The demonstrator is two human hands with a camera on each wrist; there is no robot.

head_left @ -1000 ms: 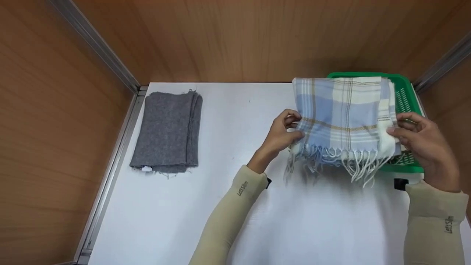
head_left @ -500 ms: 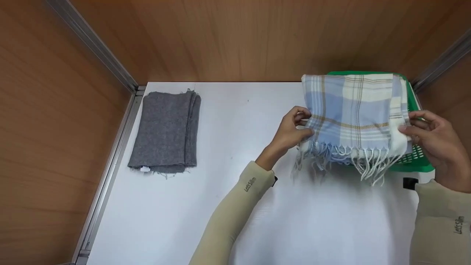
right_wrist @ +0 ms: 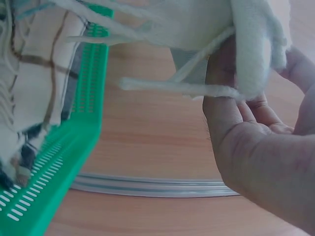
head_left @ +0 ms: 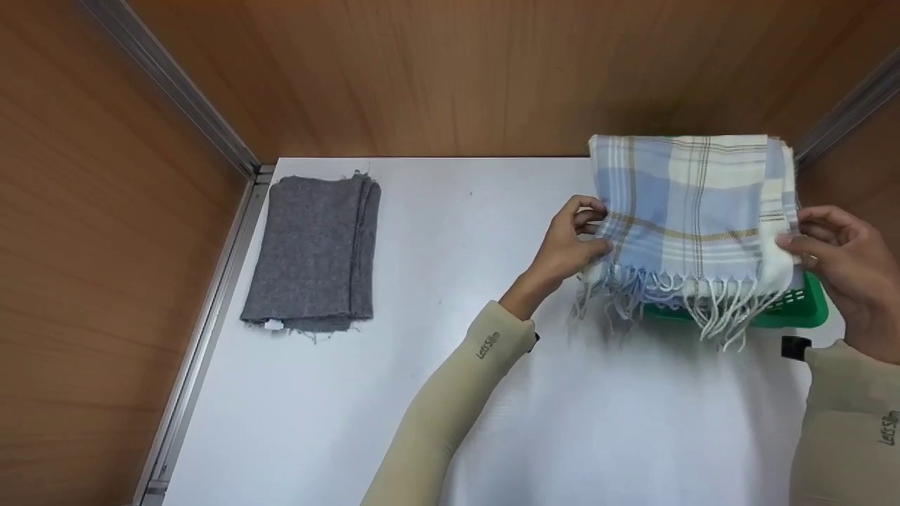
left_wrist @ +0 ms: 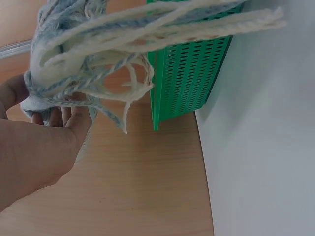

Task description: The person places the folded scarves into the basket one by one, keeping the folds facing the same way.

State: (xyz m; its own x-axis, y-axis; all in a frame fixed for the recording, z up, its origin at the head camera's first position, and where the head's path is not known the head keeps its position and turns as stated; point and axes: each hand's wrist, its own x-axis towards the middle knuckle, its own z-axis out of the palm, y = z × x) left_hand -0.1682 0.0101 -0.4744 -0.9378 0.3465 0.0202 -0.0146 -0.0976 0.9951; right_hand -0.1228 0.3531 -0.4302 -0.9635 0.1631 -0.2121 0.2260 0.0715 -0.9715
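Observation:
A folded blue and white plaid scarf (head_left: 692, 197) with fringed ends is held up over the green basket (head_left: 808, 309), covering most of it in the head view. My left hand (head_left: 573, 239) pinches the scarf's left edge between thumb and fingers. On the opposite edge, my right hand (head_left: 851, 253) grips it the same way. Fringe (left_wrist: 98, 73) dangles beside the left hand in the left wrist view. Inside the basket, the right wrist view shows another cloth (right_wrist: 42, 69), cream with brown and dark checks.
A folded grey scarf (head_left: 313, 249) with a small white tag lies at the left of the white table (head_left: 436, 365). Wooden panels (head_left: 422, 77) with metal corner rails stand behind and at both sides. The basket is near the back right corner.
Both hands have carried the plaid scarf to the right and slightly toward the back, so it now covers more of the green basket. The grey scarf stays put.

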